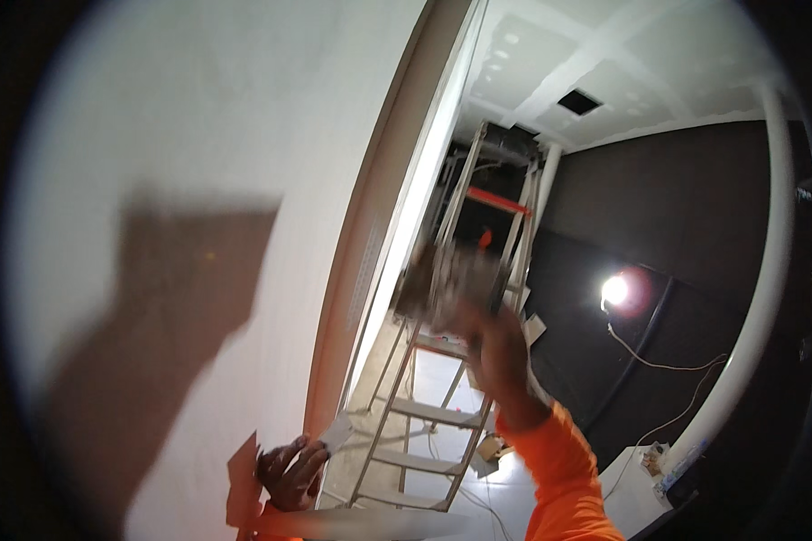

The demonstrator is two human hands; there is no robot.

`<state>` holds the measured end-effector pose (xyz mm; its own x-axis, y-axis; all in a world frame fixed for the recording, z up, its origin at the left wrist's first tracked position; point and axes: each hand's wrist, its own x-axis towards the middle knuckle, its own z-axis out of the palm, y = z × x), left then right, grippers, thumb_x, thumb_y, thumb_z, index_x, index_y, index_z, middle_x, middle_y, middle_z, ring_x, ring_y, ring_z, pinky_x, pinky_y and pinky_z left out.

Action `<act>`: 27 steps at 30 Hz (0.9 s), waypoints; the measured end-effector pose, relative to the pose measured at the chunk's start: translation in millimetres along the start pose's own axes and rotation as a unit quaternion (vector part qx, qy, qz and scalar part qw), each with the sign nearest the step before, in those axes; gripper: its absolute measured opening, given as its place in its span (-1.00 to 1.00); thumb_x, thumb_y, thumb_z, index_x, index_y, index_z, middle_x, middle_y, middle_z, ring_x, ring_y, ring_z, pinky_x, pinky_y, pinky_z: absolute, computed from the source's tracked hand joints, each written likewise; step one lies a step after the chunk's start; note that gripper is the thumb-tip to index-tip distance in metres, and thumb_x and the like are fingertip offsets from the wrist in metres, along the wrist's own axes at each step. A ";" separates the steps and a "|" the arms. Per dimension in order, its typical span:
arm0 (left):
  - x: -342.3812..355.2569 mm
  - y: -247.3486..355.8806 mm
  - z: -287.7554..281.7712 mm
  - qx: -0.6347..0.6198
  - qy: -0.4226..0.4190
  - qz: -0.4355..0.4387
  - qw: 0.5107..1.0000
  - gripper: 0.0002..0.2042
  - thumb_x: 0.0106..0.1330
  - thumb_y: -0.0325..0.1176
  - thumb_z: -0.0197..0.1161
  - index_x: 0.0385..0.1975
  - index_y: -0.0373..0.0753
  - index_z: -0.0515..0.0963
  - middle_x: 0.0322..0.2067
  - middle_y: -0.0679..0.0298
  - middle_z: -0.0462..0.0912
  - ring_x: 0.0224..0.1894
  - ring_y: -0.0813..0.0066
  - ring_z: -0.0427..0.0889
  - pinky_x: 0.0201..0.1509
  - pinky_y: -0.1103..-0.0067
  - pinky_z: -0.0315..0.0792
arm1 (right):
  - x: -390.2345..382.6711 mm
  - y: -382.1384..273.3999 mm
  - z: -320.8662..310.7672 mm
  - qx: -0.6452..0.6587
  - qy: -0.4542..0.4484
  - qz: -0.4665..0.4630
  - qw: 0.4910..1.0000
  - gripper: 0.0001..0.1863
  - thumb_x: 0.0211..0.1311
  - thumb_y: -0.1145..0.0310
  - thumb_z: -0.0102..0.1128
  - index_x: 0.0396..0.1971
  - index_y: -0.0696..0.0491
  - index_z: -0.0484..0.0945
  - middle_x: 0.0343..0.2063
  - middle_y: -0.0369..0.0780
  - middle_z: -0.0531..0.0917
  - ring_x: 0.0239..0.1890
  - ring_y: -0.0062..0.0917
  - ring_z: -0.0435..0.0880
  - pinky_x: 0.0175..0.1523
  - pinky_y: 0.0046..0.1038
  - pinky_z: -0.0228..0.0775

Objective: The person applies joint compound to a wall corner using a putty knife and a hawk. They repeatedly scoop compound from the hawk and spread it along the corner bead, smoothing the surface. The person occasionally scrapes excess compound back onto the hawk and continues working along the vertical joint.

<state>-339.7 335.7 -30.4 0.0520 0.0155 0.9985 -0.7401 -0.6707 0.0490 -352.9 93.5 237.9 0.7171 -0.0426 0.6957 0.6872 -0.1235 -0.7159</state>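
My right hand, below an orange sleeve, is raised in the middle of the head view. It is closed round a broad greyish-brown tool, smeared by motion, so its kind cannot be told. At the lower left, my left hand has its fingers curled beside the white wall. A pale flat piece sticks out past its fingertips, seemingly gripped. The wall ends at a brownish edge strip close to both hands.
A stepladder stands behind my right hand, and a taller ladder rises beyond it. On the dark wall a lit lamp trails a cable. A white pipe runs up the right. A blurred pale bar crosses the lower edge.
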 end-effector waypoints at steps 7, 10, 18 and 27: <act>-10.1 -18.7 -3.6 0.017 -0.077 0.060 0.995 -0.74 0.35 -0.41 0.32 0.02 -0.05 0.62 -0.08 0.34 0.79 0.03 0.43 0.76 0.04 0.51 0.53 | 243.6 -113.2 33.6 -0.691 0.120 -0.523 0.484 -0.39 0.21 0.52 0.21 0.29 -0.20 0.53 0.11 -0.33 0.66 0.09 -0.34 0.55 0.12 -0.24 0.42; -10.8 -20.6 -5.8 0.032 -0.093 0.079 0.992 -0.75 0.40 -0.39 0.28 0.04 -0.05 0.62 -0.05 0.34 0.79 0.04 0.44 0.75 0.07 0.49 0.52 | 270.6 -119.6 40.3 -0.760 0.120 -0.500 0.398 -0.39 0.23 0.46 0.22 0.32 -0.23 0.50 0.13 -0.37 0.64 0.10 -0.35 0.55 0.10 -0.24 0.41; -13.5 -20.5 -6.5 -0.007 -0.100 0.068 0.993 -0.74 0.31 -0.43 0.31 -0.01 -0.10 0.62 -0.02 0.26 0.76 0.05 0.28 0.74 0.00 0.37 0.56 | 244.8 -79.0 58.5 -0.802 0.073 -0.472 0.360 -0.46 0.24 0.38 0.21 0.27 -0.17 0.52 0.16 -0.34 0.62 0.11 -0.42 0.56 0.04 -0.26 0.43; -12.0 -16.8 -4.7 0.007 -0.073 0.061 0.995 -0.77 0.36 -0.44 0.26 -0.01 -0.08 0.64 0.00 0.30 0.76 0.08 0.32 0.74 0.01 0.40 0.56 | 265.5 -121.7 69.6 -0.817 0.095 -0.431 0.370 -0.53 0.26 0.43 0.16 0.19 -0.17 0.59 0.02 -0.38 0.71 0.05 -0.45 0.60 -0.01 -0.29 0.46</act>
<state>-330.9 350.2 -43.0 0.0593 -0.1743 0.9829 -0.7371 -0.6717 -0.0747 -238.1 166.2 505.5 0.1852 0.6615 0.7268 -0.4487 -0.6011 0.6614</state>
